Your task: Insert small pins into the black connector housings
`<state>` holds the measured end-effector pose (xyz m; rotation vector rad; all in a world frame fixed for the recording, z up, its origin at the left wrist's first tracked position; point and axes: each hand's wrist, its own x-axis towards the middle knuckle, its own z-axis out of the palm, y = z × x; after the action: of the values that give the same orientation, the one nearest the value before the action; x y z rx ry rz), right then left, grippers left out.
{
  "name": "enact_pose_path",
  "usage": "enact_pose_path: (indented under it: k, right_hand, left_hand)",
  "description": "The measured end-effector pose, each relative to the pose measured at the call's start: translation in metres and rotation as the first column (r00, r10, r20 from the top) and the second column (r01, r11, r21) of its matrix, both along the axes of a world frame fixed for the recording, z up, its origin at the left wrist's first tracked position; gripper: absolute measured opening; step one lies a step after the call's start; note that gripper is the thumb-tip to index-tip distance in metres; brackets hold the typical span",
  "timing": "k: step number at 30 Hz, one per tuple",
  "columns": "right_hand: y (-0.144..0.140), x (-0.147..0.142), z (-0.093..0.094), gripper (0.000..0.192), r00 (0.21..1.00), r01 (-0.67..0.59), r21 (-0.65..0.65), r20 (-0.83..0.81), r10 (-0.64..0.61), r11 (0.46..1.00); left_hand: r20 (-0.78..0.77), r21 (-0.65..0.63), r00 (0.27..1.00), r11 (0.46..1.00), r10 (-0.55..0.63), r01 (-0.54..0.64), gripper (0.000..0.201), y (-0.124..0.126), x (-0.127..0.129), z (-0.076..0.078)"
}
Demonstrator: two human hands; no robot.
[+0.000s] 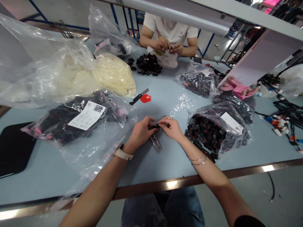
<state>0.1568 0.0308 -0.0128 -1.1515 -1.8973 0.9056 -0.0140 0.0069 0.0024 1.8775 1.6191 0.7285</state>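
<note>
Our left grip [142,128] and right grip [172,128] pinch a small black connector [155,126]; near right, a clear bag [229,137] holds black-and-orange connectors [205,131].

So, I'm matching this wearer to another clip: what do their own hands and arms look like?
Both hands are gloveless. Above the left hand sits a watch with a pale strap. Beyond the right hand, thin silvery bangles circle the forearm, and a black sleeve shows farther up. No left sleeve is in view.
</note>
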Motion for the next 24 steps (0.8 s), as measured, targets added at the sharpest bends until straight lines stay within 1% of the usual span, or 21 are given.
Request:
enact_pose_path:
  k: [2, 5, 9, 12, 16, 20, 22, 24]
  right_hand:
    - [-0.002, -0.001, 0.002, 0.013, 1.0, -0.015, 0.002, -0.001, 0.015, 1.0]
    - [-0.004, 0.0, 0.004, 0.014, 0.998, -0.021, -0.001, 0.058, 0.021, 1.0]
    - [-0.004, 0.002, 0.006, 0.023, 0.99, -0.018, 0.014, 0.141, 0.016, 1.0]
    - [-0.004, 0.003, 0.011, 0.028, 0.979, -0.054, 0.03, 0.196, 0.047, 0.998]
    - [-0.008, 0.003, 0.019, 0.031, 0.945, -0.108, 0.078, 0.319, 0.078, 0.991]
    - [-0.012, 0.0, 0.023, 0.03, 0.887, -0.158, 0.142, 0.455, 0.078, 0.977]
    - [-0.014, -0.001, 0.023, 0.031, 0.867, -0.174, 0.163, 0.493, 0.073, 0.971]
    - [-0.014, -0.001, 0.022, 0.032, 0.863, -0.172, 0.176, 0.502, 0.062, 0.969]
  left_hand:
    - [-0.013, 0.012, 1.0, 1.0, -0.001, 0.001, 0.031, 0.0, 0.0, -0.001]
    - [-0.021, 0.039, 1.0, 0.999, -0.008, 0.009, 0.03, 0.001, 0.0, -0.003]
    - [-0.041, 0.08, 0.999, 0.996, -0.023, 0.027, 0.029, 0.001, 0.0, -0.007]
    - [-0.081, 0.112, 0.996, 0.993, -0.036, 0.045, 0.029, 0.0, 0.001, -0.008]
    - [-0.166, 0.183, 0.983, 0.977, -0.078, 0.108, 0.028, -0.002, 0.002, -0.004]
    - [-0.238, 0.24, 0.964, 0.954, -0.119, 0.177, 0.025, -0.004, 0.003, -0.002]
    - [-0.244, 0.25, 0.962, 0.951, -0.12, 0.182, 0.025, -0.005, 0.003, -0.002]
    - [-0.223, 0.246, 0.969, 0.956, -0.104, 0.159, 0.028, -0.005, 0.003, -0.005]
